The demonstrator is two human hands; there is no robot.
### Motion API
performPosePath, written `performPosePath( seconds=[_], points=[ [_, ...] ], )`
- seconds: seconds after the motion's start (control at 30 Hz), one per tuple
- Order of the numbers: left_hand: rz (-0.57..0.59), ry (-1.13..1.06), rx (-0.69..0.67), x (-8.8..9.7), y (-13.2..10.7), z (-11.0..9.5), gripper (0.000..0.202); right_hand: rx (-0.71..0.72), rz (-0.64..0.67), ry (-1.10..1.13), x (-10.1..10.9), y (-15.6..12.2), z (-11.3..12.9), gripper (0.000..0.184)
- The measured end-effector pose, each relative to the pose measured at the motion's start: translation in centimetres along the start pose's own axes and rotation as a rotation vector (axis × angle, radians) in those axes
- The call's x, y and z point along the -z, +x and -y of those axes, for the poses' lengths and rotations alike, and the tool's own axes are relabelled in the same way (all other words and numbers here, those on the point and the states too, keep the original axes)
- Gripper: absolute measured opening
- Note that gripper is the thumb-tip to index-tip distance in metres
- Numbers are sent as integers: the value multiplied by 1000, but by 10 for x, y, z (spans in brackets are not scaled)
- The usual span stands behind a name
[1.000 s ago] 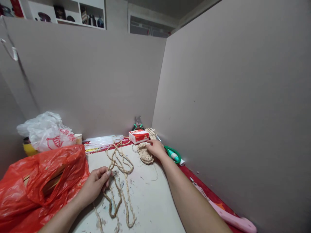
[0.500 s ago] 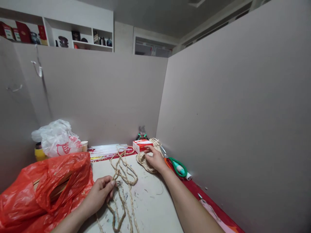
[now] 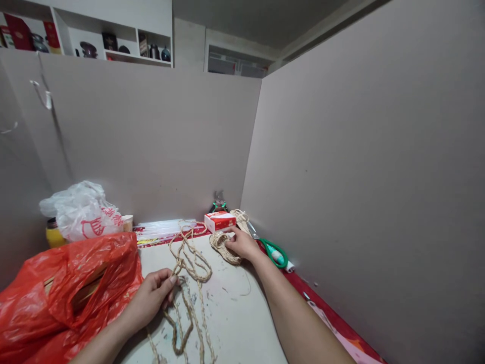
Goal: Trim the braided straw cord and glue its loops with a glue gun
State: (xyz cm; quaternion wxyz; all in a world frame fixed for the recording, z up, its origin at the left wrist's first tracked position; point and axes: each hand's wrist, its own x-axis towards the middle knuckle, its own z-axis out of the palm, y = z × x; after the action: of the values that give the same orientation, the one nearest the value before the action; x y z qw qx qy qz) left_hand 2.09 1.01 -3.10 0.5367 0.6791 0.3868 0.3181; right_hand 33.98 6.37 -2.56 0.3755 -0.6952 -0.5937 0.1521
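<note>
My left hand (image 3: 157,290) pinches a braided straw cord (image 3: 195,268) between thumb and forefinger. Loose loops of that cord lie on the pale board, and several strands run down toward the near edge. Farther back, my right hand (image 3: 242,243) has its thumb and fingers on the edge of a small woven straw piece (image 3: 222,246), shaped like a slipper with a rounded opening. Its fingertips are partly hidden by the piece. A second woven straw piece (image 3: 241,219) lies just behind, by a red and white box (image 3: 220,221).
A red plastic bag (image 3: 109,263) with wooden strips bulges at the left, a white plastic bag (image 3: 81,210) behind it. Green-handled scissors (image 3: 278,253) lie right of my right hand. Pliers (image 3: 219,202) lean on the back panel, near clear sticks (image 3: 162,227). Grey panels (image 3: 341,177) enclose the table.
The view has shifted slightly, tipping downward. My right hand stays at the woven piece, whose opening shows more plainly now. My left hand still holds the cord.
</note>
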Motion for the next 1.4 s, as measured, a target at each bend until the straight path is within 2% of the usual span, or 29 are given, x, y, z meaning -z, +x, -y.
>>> performPosePath(
  seconds=[0.13,0.27,0.47,0.63,0.9,1.2,1.4],
  points=[
    [8,12,5,0,-1,-3,36,20,38,189,-4,2,0,41],
    [8,24,7,0,-1,-5,37,59,17,422,-5,4,5,45],
    [8,25,3,0,-2,-4,36,109,-4,728,5,1,20,36],
    [6,21,10,-1,-2,-7,36,119,-62,891,9,-3,31,34],
    [2,15,15,0,-2,-5,38,85,-82,986,7,-4,42,38],
    [-20,62,13,1,-1,-13,40,83,-155,993,2,-1,47,35],
    [-27,62,-4,0,6,-6,39,79,-168,970,0,-1,50,34]
  ],
)
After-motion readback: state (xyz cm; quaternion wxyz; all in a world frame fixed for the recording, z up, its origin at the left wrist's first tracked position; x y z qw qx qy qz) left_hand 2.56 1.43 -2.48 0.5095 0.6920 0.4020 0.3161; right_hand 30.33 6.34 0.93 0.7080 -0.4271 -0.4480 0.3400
